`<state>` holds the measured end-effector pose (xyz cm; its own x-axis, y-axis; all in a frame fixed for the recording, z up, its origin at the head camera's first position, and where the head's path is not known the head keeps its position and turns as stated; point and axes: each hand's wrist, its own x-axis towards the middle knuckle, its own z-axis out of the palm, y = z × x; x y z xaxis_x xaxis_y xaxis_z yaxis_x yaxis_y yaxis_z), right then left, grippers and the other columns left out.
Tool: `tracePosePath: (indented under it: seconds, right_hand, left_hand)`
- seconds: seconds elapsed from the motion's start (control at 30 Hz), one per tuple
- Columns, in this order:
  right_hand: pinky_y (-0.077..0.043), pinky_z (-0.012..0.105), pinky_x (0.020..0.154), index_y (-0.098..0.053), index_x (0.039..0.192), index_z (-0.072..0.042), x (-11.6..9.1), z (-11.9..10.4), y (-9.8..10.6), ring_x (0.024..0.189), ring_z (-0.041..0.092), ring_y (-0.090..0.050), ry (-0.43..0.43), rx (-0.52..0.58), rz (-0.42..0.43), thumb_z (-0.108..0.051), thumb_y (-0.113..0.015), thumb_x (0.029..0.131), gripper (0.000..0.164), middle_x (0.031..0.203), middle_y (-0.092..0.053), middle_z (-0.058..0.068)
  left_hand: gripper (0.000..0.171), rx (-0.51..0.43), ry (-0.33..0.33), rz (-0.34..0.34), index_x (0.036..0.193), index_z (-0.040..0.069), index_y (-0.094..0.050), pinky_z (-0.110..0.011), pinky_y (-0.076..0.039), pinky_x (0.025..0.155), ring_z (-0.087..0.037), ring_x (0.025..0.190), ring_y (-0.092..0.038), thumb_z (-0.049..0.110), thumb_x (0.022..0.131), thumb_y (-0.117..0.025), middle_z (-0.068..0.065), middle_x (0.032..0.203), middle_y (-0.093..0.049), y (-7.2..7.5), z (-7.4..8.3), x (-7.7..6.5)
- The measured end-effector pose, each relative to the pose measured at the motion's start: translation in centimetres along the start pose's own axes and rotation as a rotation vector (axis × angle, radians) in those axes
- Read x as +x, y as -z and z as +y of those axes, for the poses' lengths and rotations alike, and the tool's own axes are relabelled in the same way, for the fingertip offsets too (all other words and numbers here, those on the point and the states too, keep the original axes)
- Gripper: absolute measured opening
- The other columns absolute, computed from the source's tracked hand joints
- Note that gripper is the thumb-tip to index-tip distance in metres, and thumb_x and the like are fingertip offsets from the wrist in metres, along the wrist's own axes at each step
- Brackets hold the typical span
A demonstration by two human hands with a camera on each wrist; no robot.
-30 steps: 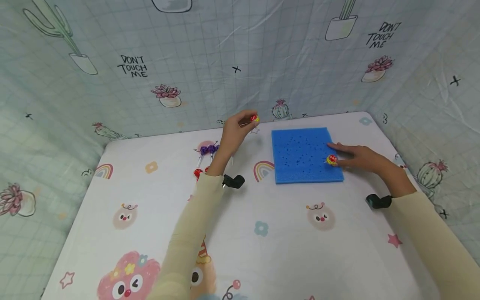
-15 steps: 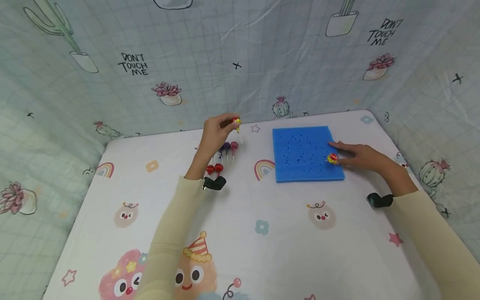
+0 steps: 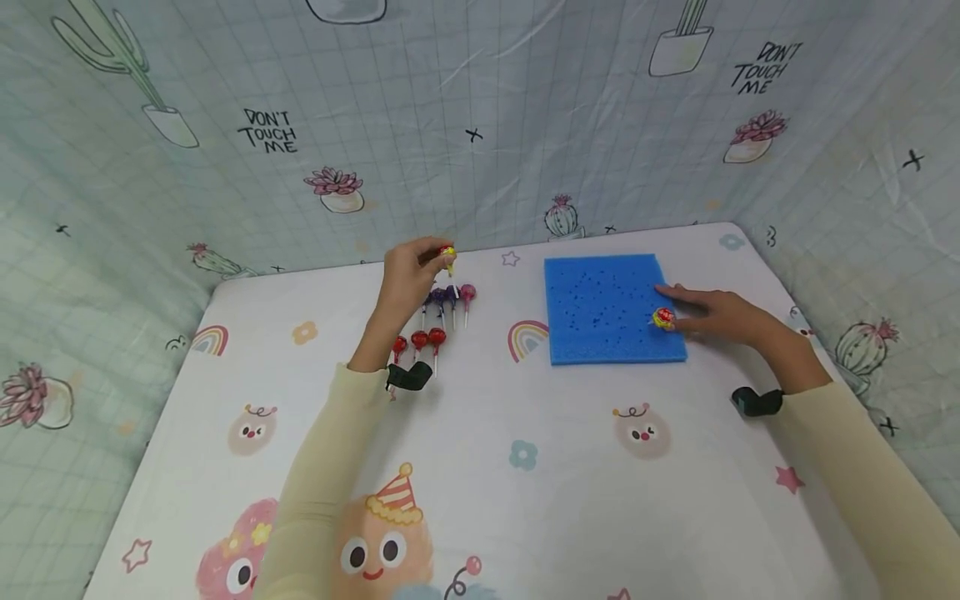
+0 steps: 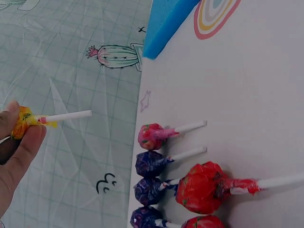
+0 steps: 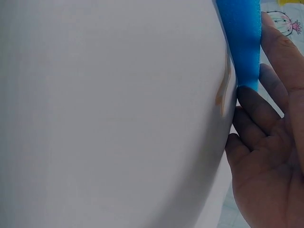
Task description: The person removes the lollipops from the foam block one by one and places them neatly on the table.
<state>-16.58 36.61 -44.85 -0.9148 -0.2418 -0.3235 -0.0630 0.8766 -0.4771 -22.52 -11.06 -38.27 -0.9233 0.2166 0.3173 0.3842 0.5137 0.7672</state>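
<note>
My left hand pinches a lollipop in yellow and red wrapping by its head, the white stick pointing away from the fingers. Below and beside this hand, purple lollipops and a pink lollipop lie in a row, with red lollipops in front. My right hand rests at the right edge of a blue foam block dotted with small holes. Close to its thumb is another yellow and red lollipop; I cannot tell how deep its stick sits in the foam.
The table's white cover carries printed cartoon figures, flowers and rainbows. A patterned cloth hangs behind the table and along both sides. Each wrist wears a dark camera mount.
My left hand has moved left with the yellow and red lollipop, from between the foam and the rows to above the purple lollipops. The right hand has stayed in place.
</note>
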Motion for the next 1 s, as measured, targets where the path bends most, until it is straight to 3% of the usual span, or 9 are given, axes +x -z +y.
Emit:
tracePosePath:
  seconds: [0.33, 0.67, 1.0]
  right_hand:
    - [-0.02, 0.078, 0.109, -0.031, 0.16, -0.017, 0.0, 0.1, 0.0, 0.146, 0.059, -0.017, -0.006, -0.004, -0.002, -0.05, -0.068, 0.096, 0.081, 0.161, -0.022, 0.03]
    - [-0.02, 0.078, 0.109, -0.032, 0.16, -0.016, 0.0, -0.2, 0.2, 0.145, 0.059, -0.018, -0.006, -0.003, -0.006, -0.05, -0.067, 0.096, 0.081, 0.161, -0.023, 0.03]
    - [-0.019, 0.079, 0.109, -0.03, 0.161, -0.017, 0.0, -0.4, 0.3, 0.145, 0.06, -0.016, -0.018, 0.001, -0.013, -0.052, -0.066, 0.096, 0.082, 0.161, -0.022, 0.03]
  left_hand:
    - [0.028, -0.055, 0.028, 0.033, 0.123, 0.007, -0.074, -0.039, -0.058, 0.091, -0.025, 0.101, -0.072, 0.015, 0.096, -0.073, -0.012, 0.113, -0.075, 2.0, -1.3, -0.6]
    - [0.031, -0.144, 0.057, -0.003, 0.125, 0.004, -0.072, -0.027, -0.058, 0.089, -0.028, 0.109, -0.07, 0.011, 0.095, -0.073, -0.016, 0.12, -0.072, 3.0, -2.1, -0.8]
    - [0.035, -0.067, 0.025, -0.014, 0.129, 0.004, -0.069, -0.031, -0.057, 0.093, -0.029, 0.114, -0.068, 0.003, 0.095, -0.071, -0.015, 0.128, -0.067, 3.9, -2.5, -1.5]
